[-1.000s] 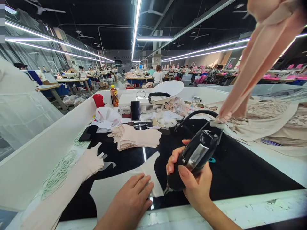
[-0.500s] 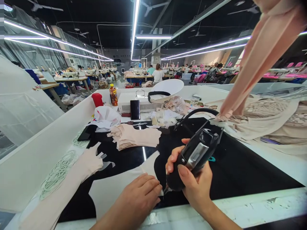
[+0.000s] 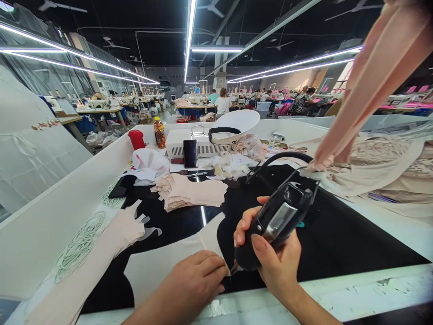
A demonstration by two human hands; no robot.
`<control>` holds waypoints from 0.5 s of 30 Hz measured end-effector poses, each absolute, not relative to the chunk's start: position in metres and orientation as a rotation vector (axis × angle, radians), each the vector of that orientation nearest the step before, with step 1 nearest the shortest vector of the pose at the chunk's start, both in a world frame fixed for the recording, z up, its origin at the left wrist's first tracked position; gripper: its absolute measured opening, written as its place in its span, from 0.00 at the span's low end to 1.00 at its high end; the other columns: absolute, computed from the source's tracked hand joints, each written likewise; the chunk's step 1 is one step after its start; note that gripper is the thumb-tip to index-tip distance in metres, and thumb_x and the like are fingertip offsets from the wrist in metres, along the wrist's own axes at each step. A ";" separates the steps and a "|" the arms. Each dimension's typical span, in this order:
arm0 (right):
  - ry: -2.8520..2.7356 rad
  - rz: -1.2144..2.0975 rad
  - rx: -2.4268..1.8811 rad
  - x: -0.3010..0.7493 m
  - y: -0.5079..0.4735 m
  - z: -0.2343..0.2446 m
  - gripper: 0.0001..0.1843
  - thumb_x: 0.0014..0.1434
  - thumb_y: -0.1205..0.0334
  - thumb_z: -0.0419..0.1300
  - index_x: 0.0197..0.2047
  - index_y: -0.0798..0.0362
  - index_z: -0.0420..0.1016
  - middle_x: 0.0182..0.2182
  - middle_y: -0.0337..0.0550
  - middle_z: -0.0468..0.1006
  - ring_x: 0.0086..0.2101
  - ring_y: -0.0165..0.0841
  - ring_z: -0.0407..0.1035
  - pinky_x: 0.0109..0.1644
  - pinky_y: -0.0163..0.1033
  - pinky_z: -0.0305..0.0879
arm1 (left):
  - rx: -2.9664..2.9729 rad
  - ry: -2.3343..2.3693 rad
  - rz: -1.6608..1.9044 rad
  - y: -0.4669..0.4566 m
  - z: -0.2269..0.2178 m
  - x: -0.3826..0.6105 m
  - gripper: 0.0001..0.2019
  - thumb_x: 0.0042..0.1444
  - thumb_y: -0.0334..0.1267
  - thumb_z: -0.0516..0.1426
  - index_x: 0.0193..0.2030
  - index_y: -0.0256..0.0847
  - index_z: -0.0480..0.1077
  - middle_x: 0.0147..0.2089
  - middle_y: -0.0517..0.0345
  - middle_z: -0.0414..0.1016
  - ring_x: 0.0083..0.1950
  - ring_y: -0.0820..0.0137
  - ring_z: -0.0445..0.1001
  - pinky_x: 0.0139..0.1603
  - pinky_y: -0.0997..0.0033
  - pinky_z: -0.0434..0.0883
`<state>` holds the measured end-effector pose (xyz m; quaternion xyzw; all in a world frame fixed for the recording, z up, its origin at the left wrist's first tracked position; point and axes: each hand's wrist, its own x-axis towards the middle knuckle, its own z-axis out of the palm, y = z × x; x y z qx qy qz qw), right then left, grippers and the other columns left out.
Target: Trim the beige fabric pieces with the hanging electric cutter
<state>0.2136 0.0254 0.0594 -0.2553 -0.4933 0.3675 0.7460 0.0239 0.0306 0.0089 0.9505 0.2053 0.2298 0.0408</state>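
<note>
My right hand [image 3: 275,257] wraps around a black handheld power tool [image 3: 274,225] with a metal panel on its side. The tool leans, its thin tip pointing down at the right corner of a pale cut fabric piece [image 3: 162,266]. My left hand [image 3: 199,275] is on that corner, fingers bent and close together, pressing the fabric against the black work surface [image 3: 324,243]. Its fingertips are very near the tool's tip. A pink cloth strip [image 3: 365,90] hangs from above and is tied at the tool's upper end. A black cable [image 3: 277,158] curves behind the tool.
Beyond the fabric lies a stack of beige cut pieces [image 3: 191,192]. Left are a long beige fabric strip [image 3: 84,266] and green cord coils [image 3: 81,243]. A phone [image 3: 190,153] leans on a white metal box [image 3: 176,142]. Beige fabric [image 3: 382,155] is heaped at right.
My left hand has slid slightly down and left, its fingers more bent. The tool's upper end has shifted slightly right, while its tip stays at about the same spot.
</note>
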 end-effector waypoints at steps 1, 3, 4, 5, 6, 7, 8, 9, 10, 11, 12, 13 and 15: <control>-1.081 0.805 -0.559 0.214 0.025 0.059 0.24 0.64 0.53 0.73 0.59 0.42 0.71 0.35 0.36 0.76 0.26 0.29 0.74 0.29 0.36 0.75 | 2.910 0.631 0.706 0.031 0.009 0.023 0.12 0.72 0.35 0.60 0.59 0.37 0.72 0.54 0.52 0.81 0.56 0.64 0.80 0.61 0.68 0.78; -1.083 0.808 -0.561 0.214 0.025 0.059 0.23 0.65 0.54 0.73 0.59 0.41 0.71 0.35 0.36 0.76 0.26 0.29 0.74 0.29 0.36 0.75 | 2.916 0.632 0.709 0.031 0.008 0.021 0.12 0.73 0.34 0.59 0.60 0.38 0.73 0.54 0.52 0.81 0.57 0.65 0.80 0.61 0.68 0.78; -1.083 0.810 -0.562 0.214 0.025 0.059 0.23 0.65 0.54 0.72 0.59 0.41 0.70 0.36 0.36 0.76 0.26 0.29 0.74 0.28 0.36 0.75 | 2.920 0.633 0.709 0.031 0.008 0.021 0.12 0.73 0.35 0.59 0.60 0.38 0.73 0.54 0.52 0.81 0.57 0.65 0.80 0.62 0.69 0.78; -1.082 0.809 -0.562 0.214 0.025 0.059 0.22 0.65 0.54 0.72 0.59 0.41 0.70 0.36 0.36 0.76 0.26 0.29 0.74 0.28 0.36 0.75 | 2.925 0.632 0.713 0.031 0.008 0.020 0.12 0.73 0.35 0.58 0.60 0.38 0.73 0.54 0.51 0.81 0.57 0.65 0.80 0.62 0.69 0.78; -1.083 0.808 -0.561 0.214 0.025 0.059 0.22 0.65 0.55 0.72 0.59 0.41 0.70 0.36 0.36 0.76 0.26 0.29 0.74 0.28 0.36 0.75 | 2.928 0.632 0.718 0.030 0.007 0.020 0.12 0.74 0.35 0.58 0.60 0.38 0.73 0.54 0.51 0.81 0.57 0.66 0.80 0.61 0.69 0.78; -1.084 0.807 -0.561 0.214 0.025 0.059 0.22 0.65 0.55 0.72 0.58 0.41 0.70 0.36 0.36 0.76 0.26 0.29 0.74 0.28 0.36 0.75 | 2.929 0.633 0.723 0.030 0.007 0.020 0.12 0.74 0.35 0.58 0.60 0.38 0.73 0.54 0.51 0.81 0.56 0.66 0.80 0.61 0.69 0.78; -1.084 0.806 -0.562 0.214 0.025 0.060 0.22 0.65 0.55 0.72 0.58 0.41 0.70 0.36 0.36 0.76 0.26 0.30 0.74 0.28 0.36 0.75 | 2.926 0.638 0.724 0.030 0.007 0.021 0.12 0.74 0.35 0.58 0.60 0.38 0.73 0.54 0.51 0.81 0.56 0.66 0.80 0.61 0.69 0.78; -1.083 0.805 -0.564 0.214 0.026 0.060 0.22 0.65 0.55 0.72 0.58 0.41 0.70 0.36 0.36 0.76 0.26 0.30 0.74 0.27 0.36 0.75 | 2.924 0.642 0.723 0.030 0.007 0.021 0.12 0.74 0.35 0.58 0.60 0.39 0.73 0.54 0.51 0.81 0.56 0.65 0.80 0.61 0.69 0.78; -1.081 0.804 -0.568 0.214 0.026 0.060 0.22 0.65 0.54 0.72 0.58 0.41 0.70 0.36 0.36 0.76 0.26 0.30 0.74 0.27 0.36 0.75 | 2.922 0.646 0.719 0.030 0.007 0.021 0.12 0.73 0.35 0.58 0.60 0.39 0.73 0.54 0.51 0.81 0.57 0.65 0.80 0.61 0.69 0.78; -1.078 0.802 -0.573 0.214 0.026 0.060 0.22 0.64 0.54 0.73 0.58 0.42 0.70 0.36 0.36 0.76 0.25 0.30 0.74 0.27 0.36 0.75 | 2.921 0.649 0.716 0.030 0.008 0.021 0.12 0.73 0.35 0.58 0.60 0.38 0.73 0.54 0.51 0.81 0.57 0.65 0.80 0.61 0.69 0.78; -1.077 0.800 -0.578 0.214 0.026 0.060 0.23 0.64 0.54 0.73 0.57 0.42 0.70 0.35 0.36 0.76 0.25 0.30 0.74 0.27 0.36 0.75 | 2.919 0.648 0.714 0.030 0.008 0.021 0.12 0.73 0.35 0.59 0.60 0.38 0.73 0.54 0.51 0.81 0.57 0.65 0.80 0.61 0.69 0.78; -1.075 0.798 -0.584 0.214 0.027 0.060 0.23 0.64 0.54 0.73 0.57 0.42 0.70 0.35 0.36 0.76 0.25 0.30 0.73 0.27 0.37 0.75 | 2.920 0.645 0.712 0.030 0.009 0.021 0.12 0.73 0.35 0.58 0.60 0.38 0.73 0.54 0.50 0.81 0.57 0.65 0.80 0.61 0.69 0.78; -1.072 0.796 -0.594 0.213 0.027 0.060 0.23 0.64 0.53 0.73 0.57 0.42 0.70 0.35 0.36 0.76 0.25 0.31 0.73 0.26 0.37 0.74 | 2.920 0.640 0.705 0.030 0.010 0.021 0.12 0.73 0.35 0.58 0.61 0.38 0.73 0.54 0.50 0.81 0.57 0.65 0.80 0.61 0.69 0.78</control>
